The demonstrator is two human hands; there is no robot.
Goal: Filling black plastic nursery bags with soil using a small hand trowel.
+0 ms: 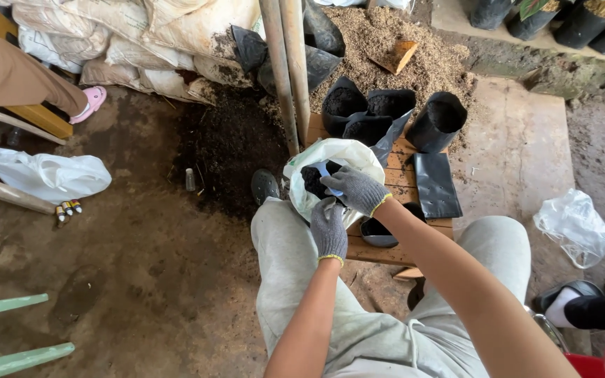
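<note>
Both my hands wear grey knit gloves. My left hand [329,229] grips the near edge of a white plastic bag [344,152] that holds dark soil [312,179]. My right hand [356,189] reaches into the bag's mouth and holds a small light-blue scoop [325,170] over the soil. The bag rests on a low wooden pallet table [399,183] between my knees. Just right of my hands sits a dark round bowl [378,233].
Black grow bags [437,121], some filled, stand at the table's far side, one lying flat [435,185]. Two poles [287,70] rise behind the bag. A husk pile [386,42], dark soil heap [229,143], sacks [134,35], white bags [49,175] and a seated person's leg [15,77] surround me.
</note>
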